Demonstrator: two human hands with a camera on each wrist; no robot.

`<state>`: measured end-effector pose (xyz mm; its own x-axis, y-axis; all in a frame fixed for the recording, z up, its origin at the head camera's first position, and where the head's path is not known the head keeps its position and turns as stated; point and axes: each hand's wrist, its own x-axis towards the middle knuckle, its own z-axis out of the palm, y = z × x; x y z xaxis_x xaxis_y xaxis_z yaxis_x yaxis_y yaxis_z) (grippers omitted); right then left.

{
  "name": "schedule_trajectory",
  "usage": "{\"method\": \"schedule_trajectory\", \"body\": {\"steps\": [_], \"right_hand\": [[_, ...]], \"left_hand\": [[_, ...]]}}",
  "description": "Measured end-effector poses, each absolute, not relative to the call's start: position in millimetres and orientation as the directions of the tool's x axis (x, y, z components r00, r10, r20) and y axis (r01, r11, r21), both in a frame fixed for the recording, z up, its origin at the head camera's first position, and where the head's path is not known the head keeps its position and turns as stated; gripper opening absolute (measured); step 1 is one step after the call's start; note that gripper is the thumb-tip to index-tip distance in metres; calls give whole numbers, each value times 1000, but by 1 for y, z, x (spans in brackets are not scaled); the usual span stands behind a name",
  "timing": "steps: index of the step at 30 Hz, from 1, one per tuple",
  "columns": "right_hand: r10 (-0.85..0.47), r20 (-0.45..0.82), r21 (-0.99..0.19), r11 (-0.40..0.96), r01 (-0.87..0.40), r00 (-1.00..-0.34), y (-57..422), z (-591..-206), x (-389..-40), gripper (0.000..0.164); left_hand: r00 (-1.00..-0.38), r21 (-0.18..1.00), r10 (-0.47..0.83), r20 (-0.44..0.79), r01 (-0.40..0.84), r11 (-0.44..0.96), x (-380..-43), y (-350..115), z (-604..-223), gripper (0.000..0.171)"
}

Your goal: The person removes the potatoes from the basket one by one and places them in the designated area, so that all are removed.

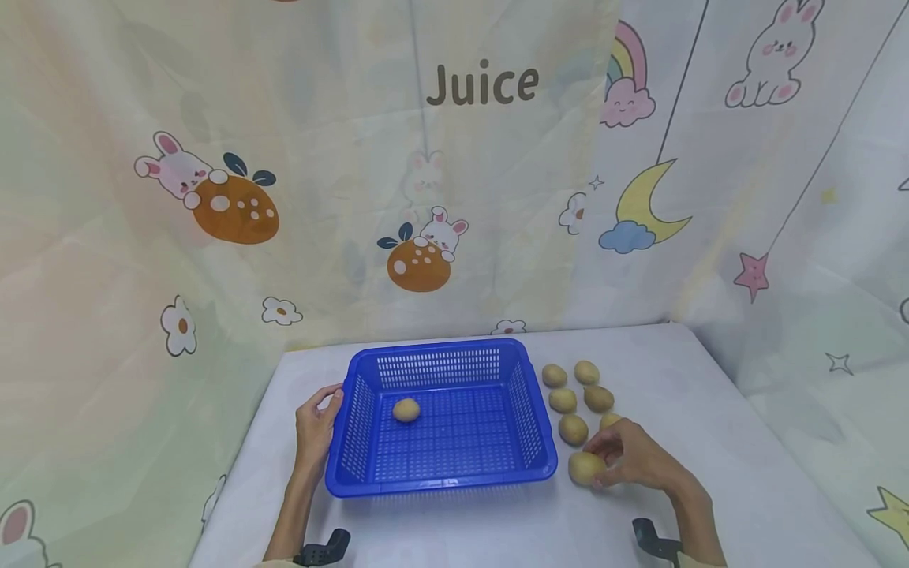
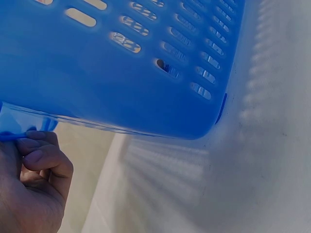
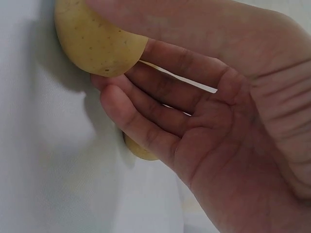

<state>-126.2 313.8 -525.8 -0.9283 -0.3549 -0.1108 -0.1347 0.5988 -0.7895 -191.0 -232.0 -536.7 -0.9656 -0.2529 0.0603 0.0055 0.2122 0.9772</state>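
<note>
A blue plastic basket (image 1: 440,479) with slotted walls stands on the table. My left hand (image 1: 316,430) grips its left rim, and the left wrist view shows the curled fingers (image 2: 46,158) at the basket's edge (image 2: 146,128). One potato (image 1: 406,410) lies inside, left of the middle. To the right of the basket, my right hand (image 1: 639,459) pinches a yellowish potato (image 1: 585,468) between thumb and fingers. That potato (image 3: 99,41) is partly hidden by the thumb in the right wrist view; whether it still touches the table I cannot tell.
Several more potatoes stand in two rough rows right of the basket, among them a darker potato (image 1: 599,398) and a potato (image 1: 609,422) partly behind my right hand. A white cloth covers the table (image 1: 710,442). Printed curtains (image 1: 497,173) hang behind and at both sides.
</note>
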Motion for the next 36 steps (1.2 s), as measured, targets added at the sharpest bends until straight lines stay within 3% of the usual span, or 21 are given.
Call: {"method": "schedule_trajectory", "body": {"steps": [36], "right_hand": [[-392, -139, -787, 601, -138, -909, 321, -523, -131, 42]], "left_hand": [[-964, 977, -259, 62, 5, 215, -192, -233, -540, 40]]}}
